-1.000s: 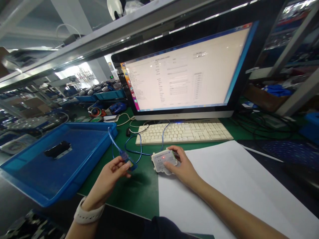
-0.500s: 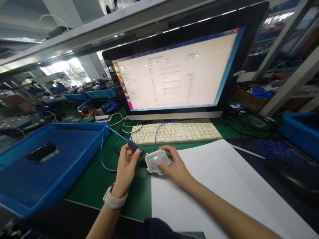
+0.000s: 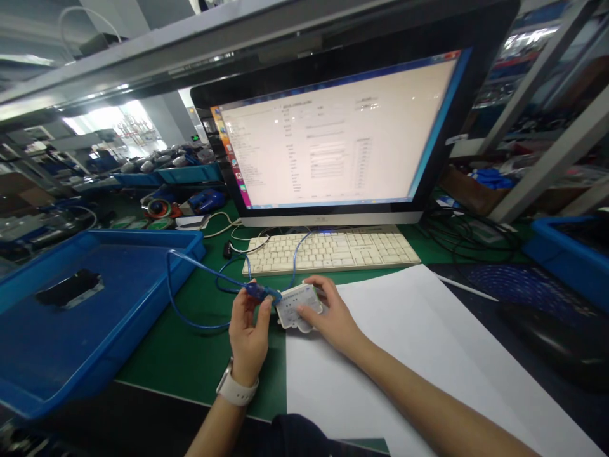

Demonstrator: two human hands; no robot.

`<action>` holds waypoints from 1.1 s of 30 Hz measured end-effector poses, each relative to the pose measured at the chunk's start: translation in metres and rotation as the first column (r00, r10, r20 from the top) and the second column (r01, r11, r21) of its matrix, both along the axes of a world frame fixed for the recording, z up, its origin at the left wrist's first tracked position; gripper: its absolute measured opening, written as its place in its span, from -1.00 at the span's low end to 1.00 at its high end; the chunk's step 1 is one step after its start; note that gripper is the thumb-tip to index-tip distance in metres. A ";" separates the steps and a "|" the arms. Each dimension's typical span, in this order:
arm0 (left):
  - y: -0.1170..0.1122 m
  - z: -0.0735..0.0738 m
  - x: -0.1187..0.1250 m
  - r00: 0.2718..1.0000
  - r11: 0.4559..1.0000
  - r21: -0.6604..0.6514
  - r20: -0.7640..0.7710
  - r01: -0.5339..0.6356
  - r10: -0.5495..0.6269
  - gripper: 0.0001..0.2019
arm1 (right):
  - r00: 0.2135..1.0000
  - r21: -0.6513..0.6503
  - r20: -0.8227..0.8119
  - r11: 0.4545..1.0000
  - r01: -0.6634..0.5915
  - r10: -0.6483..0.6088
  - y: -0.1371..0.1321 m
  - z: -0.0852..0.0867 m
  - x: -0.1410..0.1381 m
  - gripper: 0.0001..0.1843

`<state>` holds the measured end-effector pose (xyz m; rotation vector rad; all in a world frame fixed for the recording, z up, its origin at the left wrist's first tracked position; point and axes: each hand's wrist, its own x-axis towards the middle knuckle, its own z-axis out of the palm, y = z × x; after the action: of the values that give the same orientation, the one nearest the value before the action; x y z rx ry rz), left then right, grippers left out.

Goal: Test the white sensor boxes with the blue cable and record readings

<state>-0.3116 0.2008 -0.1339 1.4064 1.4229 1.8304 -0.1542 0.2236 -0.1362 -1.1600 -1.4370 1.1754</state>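
"Where were the hands?"

"The left hand (image 3: 248, 336) pinched a blue plug (image 3: 261, 292) between thumb and fingers. The right hand (image 3: 337, 317) gripped a white box (image 3: 291, 307), thumb on its upper face. The plug's tip was at the box's left edge; I couldn't tell whether it was seated."

"And the box itself?"

"Just in front of the keyboard (image 3: 333, 251), by the far left corner of the paper (image 3: 404, 368). Whether it touched the bench (image 3: 185, 362), I couldn't tell."

"How much room was there on the left?"

"A green strip of bench, between the left hand and the right wall of the tray (image 3: 185, 257). A blue cable (image 3: 204, 327) looped over that strip. The bench's front edge ran near the left wrist."

"And ahead?"

"The keyboard was near the fingertips, the lit monitor (image 3: 323, 146) close behind it. A shelf (image 3: 190, 41) ran overhead."

"On the right?"

"The paper spread under the right forearm. Past its edge came a white pen (image 3: 469, 287), a dark pad (image 3: 537, 285) and a black mouse (image 3: 547, 339)."

"What about the room?"

"Black cords (image 3: 476, 235) lay tangled right of the monitor. Well back on the left stood a heaped blue bin (image 3: 188, 174), and farther off shone a bright window (image 3: 114, 127)."
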 end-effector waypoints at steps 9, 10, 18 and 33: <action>-0.004 -0.003 -0.006 0.986 0.988 -0.127 -0.132 0.086 -0.103 -0.69 | 0.996 0.021 -0.072 0.999 -0.044 0.046 0.002 0.000 0.002 -0.68; -0.004 -0.003 -0.007 0.981 0.988 -0.126 -0.164 0.084 -0.104 -0.70 | 0.996 0.028 -0.081 0.999 -0.045 0.047 0.002 0.000 0.003 -0.69; -0.003 0.002 -0.007 0.916 0.990 -0.074 -0.376 0.120 -0.139 -0.72 | 0.996 0.051 -0.079 0.998 -0.037 0.041 0.003 -0.002 0.003 -0.70; -0.003 -0.002 -0.009 0.813 0.977 0.075 -0.570 0.199 -0.122 -0.67 | 0.997 0.069 -0.072 0.998 -0.015 0.020 0.005 -0.003 0.001 -0.71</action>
<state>-0.3204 0.1975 -0.1361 2.1985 1.3918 1.4790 -0.1532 0.2281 -0.1390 -1.0490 -1.4236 1.1603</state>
